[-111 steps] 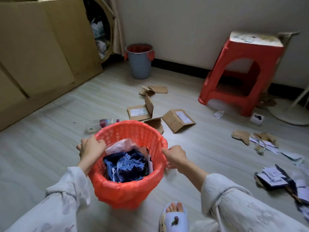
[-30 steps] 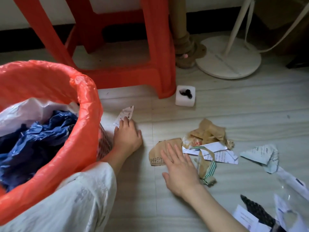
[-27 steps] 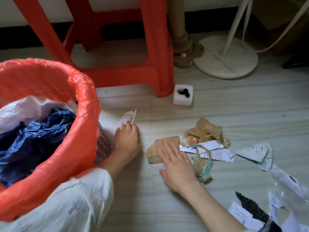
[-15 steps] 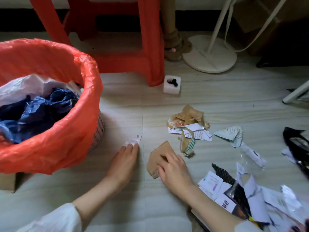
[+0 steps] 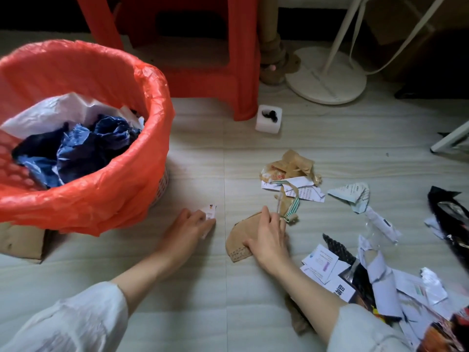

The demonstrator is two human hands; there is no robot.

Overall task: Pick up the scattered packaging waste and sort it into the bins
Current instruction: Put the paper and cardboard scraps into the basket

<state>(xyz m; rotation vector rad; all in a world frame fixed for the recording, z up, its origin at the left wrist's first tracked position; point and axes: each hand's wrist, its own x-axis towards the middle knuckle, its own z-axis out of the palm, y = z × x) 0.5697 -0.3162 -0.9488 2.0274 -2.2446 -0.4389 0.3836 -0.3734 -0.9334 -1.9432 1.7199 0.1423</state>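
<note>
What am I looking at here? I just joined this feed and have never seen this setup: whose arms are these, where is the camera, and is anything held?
No machine here: a person works with bare hands, and the single camera sits on their head, looking forward and down at the floor. The left hand rests on a small paper slip, fingers on it; whether it is pinched is unclear. The right hand lies with fairly straight fingers on a brown cardboard scrap, pressing rather than lifting it. To the left stands a bin lined with an orange bag, holding blue and white plastic. More torn paper and wrappers lie ahead, with a red stool and a white foam block behind.
</note>
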